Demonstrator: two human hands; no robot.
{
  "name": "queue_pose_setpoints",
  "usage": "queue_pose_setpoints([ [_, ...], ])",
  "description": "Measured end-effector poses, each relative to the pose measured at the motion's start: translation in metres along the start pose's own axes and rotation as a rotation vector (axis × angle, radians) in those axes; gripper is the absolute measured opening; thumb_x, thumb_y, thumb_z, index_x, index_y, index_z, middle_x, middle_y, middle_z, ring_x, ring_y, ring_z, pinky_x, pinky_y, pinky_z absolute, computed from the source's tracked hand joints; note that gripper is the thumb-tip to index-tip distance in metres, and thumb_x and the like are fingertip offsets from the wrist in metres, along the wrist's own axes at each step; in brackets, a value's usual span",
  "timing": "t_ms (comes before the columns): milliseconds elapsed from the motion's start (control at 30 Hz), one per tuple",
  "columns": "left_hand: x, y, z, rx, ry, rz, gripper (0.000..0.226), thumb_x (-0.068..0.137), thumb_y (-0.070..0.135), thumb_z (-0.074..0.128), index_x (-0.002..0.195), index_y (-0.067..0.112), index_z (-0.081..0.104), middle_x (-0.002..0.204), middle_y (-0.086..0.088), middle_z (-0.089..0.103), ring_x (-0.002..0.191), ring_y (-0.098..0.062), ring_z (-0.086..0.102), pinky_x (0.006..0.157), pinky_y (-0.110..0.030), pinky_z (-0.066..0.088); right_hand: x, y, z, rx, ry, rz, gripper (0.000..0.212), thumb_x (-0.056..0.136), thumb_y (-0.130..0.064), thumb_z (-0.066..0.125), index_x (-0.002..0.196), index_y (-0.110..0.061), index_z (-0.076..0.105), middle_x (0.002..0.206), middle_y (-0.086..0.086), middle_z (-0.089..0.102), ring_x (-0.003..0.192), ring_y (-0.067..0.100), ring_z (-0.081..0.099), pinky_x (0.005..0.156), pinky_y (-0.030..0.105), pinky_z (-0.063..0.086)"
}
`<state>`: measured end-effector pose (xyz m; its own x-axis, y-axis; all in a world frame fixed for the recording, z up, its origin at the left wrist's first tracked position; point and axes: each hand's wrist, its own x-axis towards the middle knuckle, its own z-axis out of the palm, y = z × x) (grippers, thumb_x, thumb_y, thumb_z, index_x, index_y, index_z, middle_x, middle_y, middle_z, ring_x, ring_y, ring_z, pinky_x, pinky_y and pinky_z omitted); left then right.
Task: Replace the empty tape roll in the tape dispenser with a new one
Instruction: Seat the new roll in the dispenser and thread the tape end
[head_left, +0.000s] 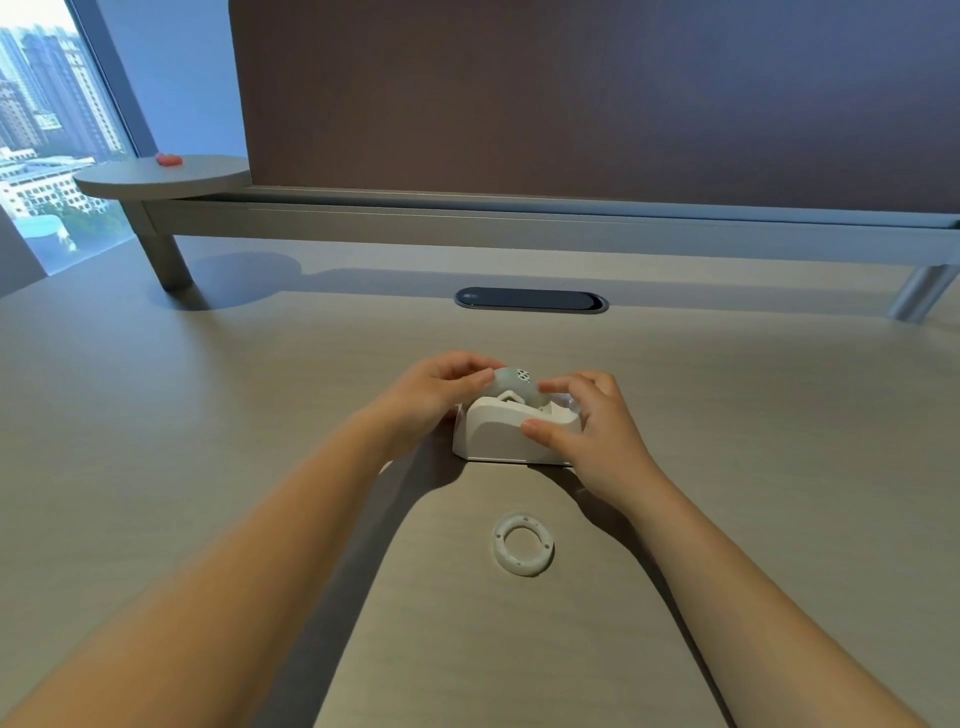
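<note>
Nearest the person, well short of the tape dispenser (511, 434) on the table (208, 395), lies the empty tape roll (523, 544), a bare white ring flat on the wood and out of the way; it can stay there. The dispenser itself sits just beyond it, and the right hand (592, 421) is clamped on its body, thumb on the near side wall and fingers over the far end, which looks like a bracing hold. Keep that grip low and firm so the base cannot slide while the roll goes in. At the top of the dispenser the new tape roll (517, 387), greyish with a patterned hub, sits partly in the cradle, and the left hand (441, 389) is closed on its left edge with the fingertips. The step appears to be seating it: press straight down so the hub drops evenly into both slots, not tilted, and check that the loose end faces the cutter. Whether the hub is fully home cannot be told from here.
</note>
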<state>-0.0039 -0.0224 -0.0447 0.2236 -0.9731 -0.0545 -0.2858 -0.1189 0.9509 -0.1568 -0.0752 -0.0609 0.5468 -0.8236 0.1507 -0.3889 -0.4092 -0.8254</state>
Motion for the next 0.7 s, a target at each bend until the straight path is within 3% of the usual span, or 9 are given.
queue_pose_setpoints([
  [233, 0.000, 0.000, 0.005, -0.046, 0.077, 0.028, 0.022, 0.088, 0.018, 0.044, 0.106, 0.016, 0.056, 0.089, 0.006, 0.058, 0.082, -0.011, 0.054, 0.075, -0.024, 0.045, 0.001, 0.000, 0.000, -0.016, -0.017, 0.028, 0.039, 0.077, -0.023, 0.064, 0.114, -0.018, 0.052, 0.126, 0.006, 0.037, 0.120, 0.022, 0.036, 0.103, 0.040, 0.039],
  [333, -0.004, -0.004, 0.005, -0.150, 0.104, 0.010, 0.036, 0.088, 0.014, 0.044, 0.124, 0.016, 0.046, 0.109, -0.001, 0.056, 0.099, -0.017, 0.054, 0.088, -0.031, 0.044, 0.000, -0.002, -0.004, 0.166, -0.045, 0.069, 0.024, 0.080, -0.026, 0.060, 0.104, -0.023, 0.057, 0.119, 0.001, 0.039, 0.118, 0.021, 0.038, 0.100, 0.036, 0.038],
  [400, -0.008, -0.008, 0.004, -0.227, 0.141, -0.014, 0.039, 0.089, 0.014, 0.043, 0.128, 0.015, 0.042, 0.122, -0.006, 0.052, 0.111, -0.023, 0.050, 0.096, -0.035, 0.041, 0.000, -0.006, -0.007, 0.272, -0.034, 0.118, 0.023, 0.084, -0.028, 0.054, 0.104, -0.020, 0.060, 0.123, 0.005, 0.046, 0.108, 0.016, 0.043, 0.089, 0.030, 0.040],
  [467, -0.012, -0.012, 0.004, -0.278, 0.179, -0.020, 0.038, 0.088, 0.015, 0.044, 0.126, 0.013, 0.044, 0.129, -0.008, 0.051, 0.112, -0.023, 0.050, 0.092, -0.032, 0.046, 0.004, -0.008, -0.010, 0.200, 0.029, 0.124, 0.027, 0.086, -0.029, 0.050, 0.108, -0.017, 0.060, 0.123, 0.008, 0.053, 0.102, 0.016, 0.046, 0.088, 0.032, 0.043],
  [533, -0.016, -0.017, 0.005, -0.305, 0.155, -0.027, 0.038, 0.085, 0.014, 0.049, 0.123, 0.013, 0.046, 0.126, -0.008, 0.053, 0.107, -0.022, 0.052, 0.083, -0.029, 0.052, 0.007, -0.012, -0.009, -0.004, 0.105, 0.053, 0.028, 0.086, -0.031, 0.048, 0.108, -0.017, 0.060, 0.121, 0.008, 0.057, 0.108, 0.022, 0.047, 0.098, 0.047, 0.041],
  [633, -0.020, -0.025, 0.005, -0.132, 0.108, 0.016, 0.043, 0.080, 0.016, 0.057, 0.122, 0.019, 0.047, 0.125, -0.008, 0.056, 0.115, -0.025, 0.051, 0.100, -0.045, 0.044, 0.011, -0.022, -0.005, -0.160, 0.143, -0.069, 0.028, 0.088, -0.028, 0.046, 0.106, -0.013, 0.062, 0.117, 0.010, 0.061, 0.111, 0.027, 0.046, 0.098, 0.051, 0.037],
  [700, -0.022, -0.026, 0.006, -0.079, 0.131, 0.049, 0.046, 0.080, 0.017, 0.058, 0.124, 0.021, 0.045, 0.121, -0.003, 0.056, 0.116, -0.023, 0.051, 0.101, -0.042, 0.043, 0.014, -0.029, -0.001, -0.165, 0.146, -0.094, 0.028, 0.088, -0.028, 0.045, 0.101, -0.011, 0.064, 0.111, 0.011, 0.063, 0.107, 0.028, 0.047, 0.096, 0.052, 0.038],
])
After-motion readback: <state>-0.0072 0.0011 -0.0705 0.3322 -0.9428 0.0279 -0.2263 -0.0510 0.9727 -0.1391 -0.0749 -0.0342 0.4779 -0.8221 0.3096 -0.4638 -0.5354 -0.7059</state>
